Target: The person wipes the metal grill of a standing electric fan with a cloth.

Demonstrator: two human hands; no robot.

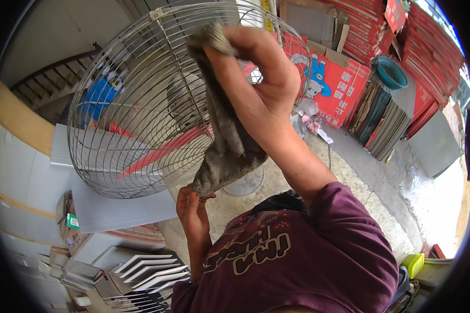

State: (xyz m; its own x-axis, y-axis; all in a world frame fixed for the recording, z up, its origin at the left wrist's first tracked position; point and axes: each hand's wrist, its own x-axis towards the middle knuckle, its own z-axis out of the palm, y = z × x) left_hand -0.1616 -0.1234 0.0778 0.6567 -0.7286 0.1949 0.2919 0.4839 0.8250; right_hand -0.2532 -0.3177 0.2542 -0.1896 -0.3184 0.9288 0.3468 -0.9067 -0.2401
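A limp, grimy grey cloth [224, 151] hangs stretched between my two hands, with a ribbed, knit-looking edge at its top and a narrow flap lower down. I cannot tell whether it is a glove or a rag. My right hand [269, 73] is raised, thumb and fingers closed on the top end. Lower down, my left hand [193, 208] pinches the bottom corner. Right behind the cloth stands a large fan with a round wire guard [125, 104]; a red blade [167, 151] shows through the wires.
Red cartons [344, 88] and flattened cardboard [386, 120] stack up at the right, with a green basin [391, 73] on top. Grey panels [120, 203] lie below the fan at the left. Several white-edged tiles [154, 271] lean at lower left. A yellow container [412, 265] is at lower right.
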